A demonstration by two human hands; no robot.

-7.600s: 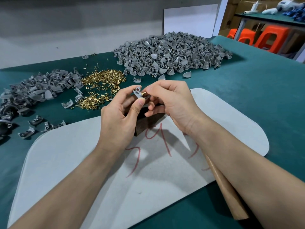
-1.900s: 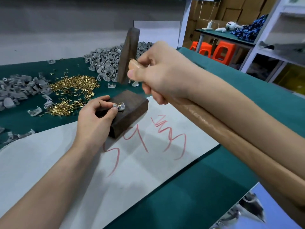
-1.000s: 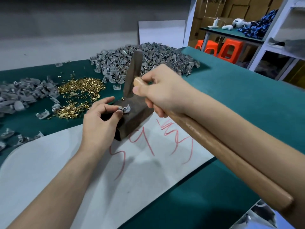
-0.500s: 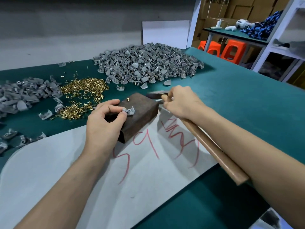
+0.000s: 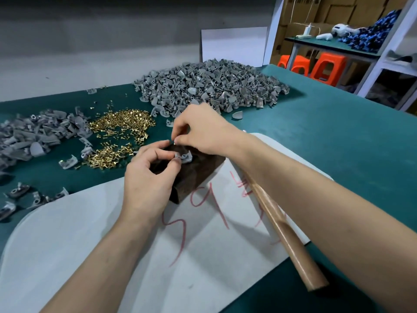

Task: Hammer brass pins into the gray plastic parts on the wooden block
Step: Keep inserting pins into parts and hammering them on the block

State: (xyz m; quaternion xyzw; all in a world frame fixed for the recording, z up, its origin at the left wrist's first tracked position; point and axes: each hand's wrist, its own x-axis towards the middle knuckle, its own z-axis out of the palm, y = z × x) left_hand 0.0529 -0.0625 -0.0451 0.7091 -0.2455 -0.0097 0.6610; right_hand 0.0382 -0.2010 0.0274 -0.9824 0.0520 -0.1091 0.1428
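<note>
Two hands work at the wooden block (image 5: 198,175), near the white mat's (image 5: 67,256) far edge. Left hand (image 5: 149,179) pinches a gray plastic part (image 5: 186,157) on the block top. Right hand (image 5: 203,132) has its fingertips closed together at the block's far edge; whether they hold a brass pin is too small to tell. Hammer (image 5: 284,229) lies unheld by the mat's right edge. Step, as I judge it: seating a pin. Next: stand it in the part's hole, then take up the hammer.

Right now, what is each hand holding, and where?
Left hand pinches the gray part by its left end, on the block. Right hand has fingertips pinched above the block; whether they hold anything cannot be told. Hammer lies unheld.
</note>
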